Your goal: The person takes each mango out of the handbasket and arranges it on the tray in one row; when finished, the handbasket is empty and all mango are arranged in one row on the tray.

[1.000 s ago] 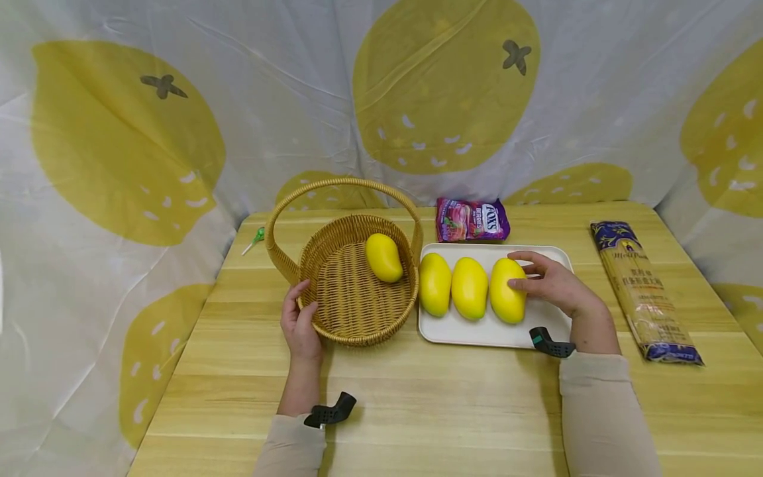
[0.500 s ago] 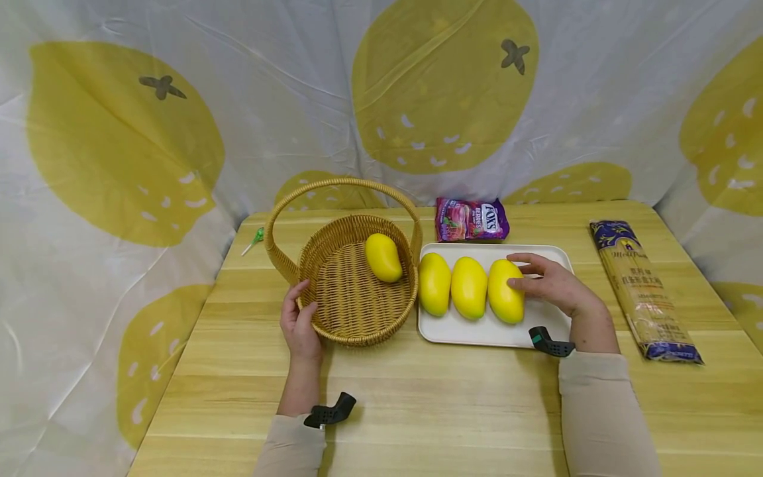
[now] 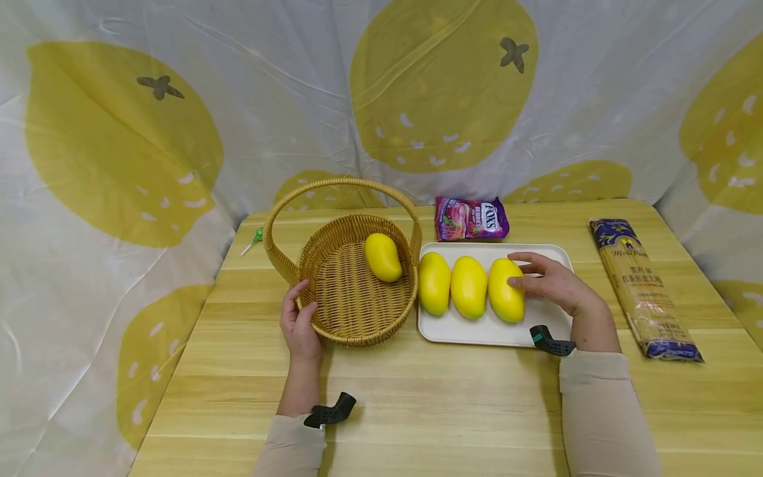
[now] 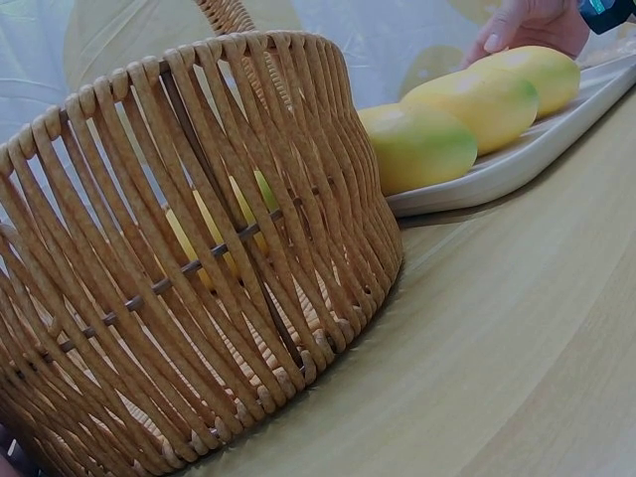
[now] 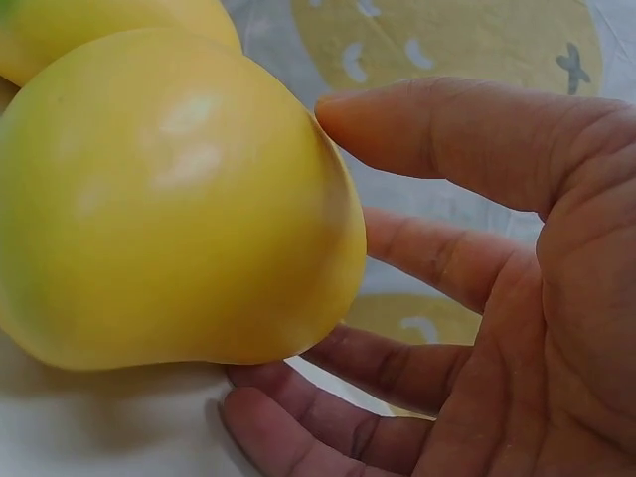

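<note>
In the head view my left hand (image 3: 301, 324) holds the near left rim of a round wicker basket (image 3: 324, 334), thumb over the edge. One yellow mango (image 3: 383, 257) lies inside it, glimpsed through the weave in the left wrist view. My right hand (image 3: 554, 285) is at the rightmost mango (image 3: 505, 291) on a white tray (image 3: 471, 336). In the right wrist view the thumb (image 5: 397, 124) meets that mango's upper edge, and the other fingers (image 5: 328, 412) reach along its side and underside. Two more mangoes, a left one (image 3: 434, 283) and a middle one (image 3: 468, 287), lie beside it.
The basket's tall arched handle (image 3: 342, 181) rises over it. Behind the tray lies a purple candy bag (image 3: 471, 219); a long pack of pasta (image 3: 646, 291) is at the right. A green lollipop (image 3: 258, 236) lies left of the basket. A lemon-print curtain (image 3: 286, 99) encloses the table.
Under my right fingers, the rightmost mango has shifted very slightly left toward the middle one. Both hands, the basket and the tray stay practically in place.
</note>
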Demonstrator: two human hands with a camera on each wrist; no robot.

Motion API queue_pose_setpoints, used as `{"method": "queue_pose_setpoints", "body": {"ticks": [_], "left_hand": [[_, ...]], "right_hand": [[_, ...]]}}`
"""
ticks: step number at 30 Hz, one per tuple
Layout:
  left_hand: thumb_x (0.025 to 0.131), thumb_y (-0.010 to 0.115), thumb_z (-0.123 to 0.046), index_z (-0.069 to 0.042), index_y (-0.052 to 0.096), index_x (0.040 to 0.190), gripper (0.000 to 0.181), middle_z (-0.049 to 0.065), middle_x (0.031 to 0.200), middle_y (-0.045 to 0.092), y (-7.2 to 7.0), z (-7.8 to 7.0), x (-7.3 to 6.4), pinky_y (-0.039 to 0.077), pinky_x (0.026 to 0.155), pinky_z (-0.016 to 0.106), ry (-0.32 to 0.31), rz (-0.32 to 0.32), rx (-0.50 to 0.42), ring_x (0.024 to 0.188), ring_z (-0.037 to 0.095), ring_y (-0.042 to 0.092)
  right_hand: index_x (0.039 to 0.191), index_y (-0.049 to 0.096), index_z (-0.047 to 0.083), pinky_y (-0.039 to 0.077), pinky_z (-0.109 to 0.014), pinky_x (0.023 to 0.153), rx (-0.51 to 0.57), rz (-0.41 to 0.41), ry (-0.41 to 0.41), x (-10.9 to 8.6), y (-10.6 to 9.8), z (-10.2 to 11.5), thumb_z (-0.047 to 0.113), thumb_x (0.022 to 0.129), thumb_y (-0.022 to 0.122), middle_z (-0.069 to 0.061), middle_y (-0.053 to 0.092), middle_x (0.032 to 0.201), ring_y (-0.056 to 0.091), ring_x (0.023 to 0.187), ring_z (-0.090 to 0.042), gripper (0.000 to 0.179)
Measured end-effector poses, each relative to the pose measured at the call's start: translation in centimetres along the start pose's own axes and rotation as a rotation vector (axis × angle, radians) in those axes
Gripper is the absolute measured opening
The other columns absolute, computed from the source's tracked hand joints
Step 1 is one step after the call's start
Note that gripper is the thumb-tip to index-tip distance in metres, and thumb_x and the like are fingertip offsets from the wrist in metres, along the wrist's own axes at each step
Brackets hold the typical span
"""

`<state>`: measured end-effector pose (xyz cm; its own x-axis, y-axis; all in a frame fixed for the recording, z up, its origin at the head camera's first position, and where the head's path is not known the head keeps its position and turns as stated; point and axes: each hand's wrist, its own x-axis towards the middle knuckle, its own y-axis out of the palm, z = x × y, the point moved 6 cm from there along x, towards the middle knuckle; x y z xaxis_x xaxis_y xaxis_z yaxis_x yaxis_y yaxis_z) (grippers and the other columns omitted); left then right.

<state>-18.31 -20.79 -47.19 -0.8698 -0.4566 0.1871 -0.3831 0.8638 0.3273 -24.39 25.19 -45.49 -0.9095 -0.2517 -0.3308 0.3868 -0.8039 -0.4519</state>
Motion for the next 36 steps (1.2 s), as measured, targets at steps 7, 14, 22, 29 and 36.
{"method": "queue_pose_setpoints", "body": {"ticks": [7, 14, 22, 29, 36], "left_hand": [[0.089, 0.044, 0.006, 0.002, 0.061, 0.128, 0.043, 0.013, 0.149, 0.046, 0.02, -0.02, -0.04, 0.043, 0.106, 0.026, -0.001, -0.002, 0.004, 0.136, 0.018, 0.043], [0.089, 0.044, 0.006, 0.0, 0.062, 0.128, 0.043, 0.012, 0.149, 0.046, 0.03, 0.02, -0.01, 0.044, 0.106, 0.026, -0.007, -0.003, -0.003, 0.137, 0.018, 0.042], [0.089, 0.044, 0.006, -0.001, 0.063, 0.127, 0.043, 0.012, 0.15, 0.046, 0.02, 0.04, 0.03, 0.043, 0.107, 0.027, -0.01, -0.006, 0.001, 0.138, 0.018, 0.042], [0.088, 0.045, 0.005, 0.0, 0.062, 0.128, 0.043, 0.011, 0.149, 0.046, 0.0, -0.01, 0.02, 0.042, 0.108, 0.026, -0.011, -0.009, 0.009, 0.139, 0.017, 0.041], [0.089, 0.045, 0.005, -0.008, 0.066, 0.125, 0.044, 0.011, 0.148, 0.047, -0.03, 0.12, 0.08, 0.044, 0.106, 0.026, -0.008, -0.003, 0.003, 0.138, 0.019, 0.042]], "right_hand": [[0.16, 0.032, 0.012, 0.049, -0.053, 0.107, -0.002, 0.0, 0.015, 0.05, -0.04, -0.1, 0.037, 0.098, 0.065, -0.032, 0.034, 0.154, 0.051, 0.128, -0.042, 0.073], [0.159, 0.033, 0.01, 0.05, -0.053, 0.106, -0.008, -0.002, 0.006, 0.05, -0.05, 0.01, 0.036, 0.099, 0.065, -0.033, 0.034, 0.154, 0.051, 0.129, -0.044, 0.073], [0.159, 0.034, 0.011, 0.048, -0.055, 0.107, -0.016, 0.001, -0.008, 0.0, 0.06, 0.08, 0.035, 0.098, 0.065, -0.033, 0.035, 0.153, 0.053, 0.127, -0.044, 0.072], [0.159, 0.033, 0.011, 0.047, -0.056, 0.108, -0.013, 0.0, -0.001, 0.03, 0.11, 0.19, 0.036, 0.098, 0.065, -0.032, 0.034, 0.154, 0.051, 0.129, -0.045, 0.073], [0.159, 0.033, 0.01, 0.048, -0.056, 0.107, -0.017, -0.013, -0.012, 0.08, -0.07, 0.23, 0.037, 0.098, 0.065, -0.033, 0.032, 0.157, 0.048, 0.133, -0.049, 0.073]]}}
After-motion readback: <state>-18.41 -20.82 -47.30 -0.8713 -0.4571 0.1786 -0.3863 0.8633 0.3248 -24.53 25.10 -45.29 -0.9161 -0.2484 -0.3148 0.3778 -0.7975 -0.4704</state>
